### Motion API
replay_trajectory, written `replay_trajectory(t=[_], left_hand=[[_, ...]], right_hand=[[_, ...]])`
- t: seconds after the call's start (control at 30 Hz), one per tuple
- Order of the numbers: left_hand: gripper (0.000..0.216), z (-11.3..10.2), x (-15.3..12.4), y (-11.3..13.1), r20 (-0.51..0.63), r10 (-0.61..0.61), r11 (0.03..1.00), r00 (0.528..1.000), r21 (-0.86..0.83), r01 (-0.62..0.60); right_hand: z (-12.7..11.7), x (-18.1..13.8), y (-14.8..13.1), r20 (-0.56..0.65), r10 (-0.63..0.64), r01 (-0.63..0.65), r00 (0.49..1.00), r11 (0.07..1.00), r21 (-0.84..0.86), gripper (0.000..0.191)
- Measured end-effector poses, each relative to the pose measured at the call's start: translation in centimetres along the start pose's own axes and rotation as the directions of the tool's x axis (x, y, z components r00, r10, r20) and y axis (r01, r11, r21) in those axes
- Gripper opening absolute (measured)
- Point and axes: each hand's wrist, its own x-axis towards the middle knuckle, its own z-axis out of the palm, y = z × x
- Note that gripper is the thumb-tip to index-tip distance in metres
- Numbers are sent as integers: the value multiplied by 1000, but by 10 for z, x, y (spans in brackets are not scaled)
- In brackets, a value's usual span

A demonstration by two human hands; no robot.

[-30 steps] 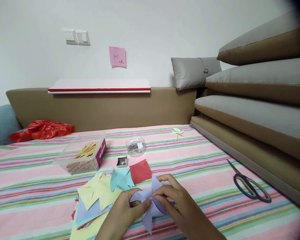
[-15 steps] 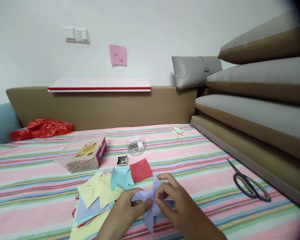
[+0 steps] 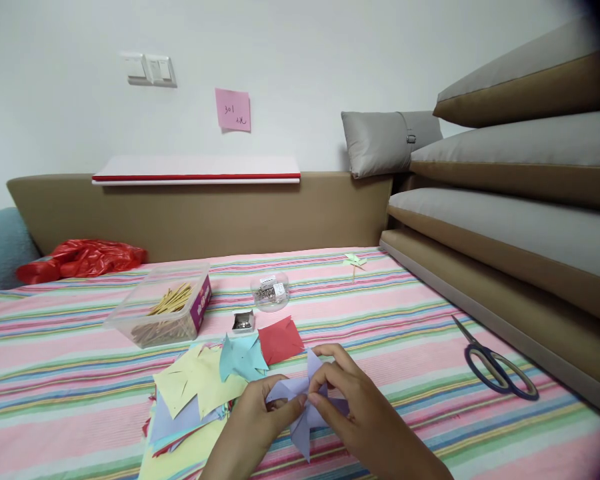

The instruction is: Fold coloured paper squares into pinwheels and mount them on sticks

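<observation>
A lilac paper pinwheel (image 3: 301,437), its points folded in toward the middle, is held up between both my hands. My left hand (image 3: 263,417) grips it from the left, thumb pressed near the centre. From the right, my right hand (image 3: 353,400) pinches at the same centre with thumb and forefinger; whether a pin is between those fingertips I cannot make out. Just left of my hands lies a pile of cut paper squares (image 3: 180,387). A blue slit square (image 3: 243,358) and a red slit square (image 3: 281,340) lie beyond them.
Behind the paper stand a small box of pins (image 3: 243,323), a round plastic tub (image 3: 271,293) and a clear box of wooden sticks (image 3: 173,310). Scissors (image 3: 495,367) lie at right, near stacked cushions (image 3: 505,220). A green pinwheel (image 3: 355,260) lies at the back on the striped cloth (image 3: 415,320).
The view has shifted very slightly. Both hands keep their hold on the lilac pinwheel, which has turned a little; its lower point sits slightly higher and further right.
</observation>
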Motion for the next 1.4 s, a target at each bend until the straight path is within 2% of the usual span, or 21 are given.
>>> replay_trajectory(t=[0.37,0.6,0.8,0.9,1.0,1.23,1.33,1.4], left_hand=[[28,3,2,-5,-110,1,993,994,121,13],[29,3,4,-6,-116,9,992,993,126,6],[33,4,1,-2,-99,5,998,995,56,1],[33,5,0,3,-84,-1,999,996,-36,-2],[32,6,-1,4,-74,-7,988,997,-152,-4],[38,7,-3,3,-136,-44,970,990,-242,10],[31,10,-2,6,-111,1,957,994,-288,-34],[29,13,0,6,-160,43,964,986,-253,-83]], right_hand=[[-1,5,-6,-2,57,-57,998,998,-41,14],[8,9,7,-54,-20,15,998,996,-90,15],[11,13,12,-106,-98,96,989,995,-26,18],[11,13,11,-137,-118,118,984,993,-10,16],[12,13,12,-156,-108,108,982,994,-4,14],[14,16,15,-222,-51,44,974,998,-36,14],[16,18,15,-297,-26,18,955,999,-29,11],[19,19,15,-340,-24,21,940,1000,-12,10]])
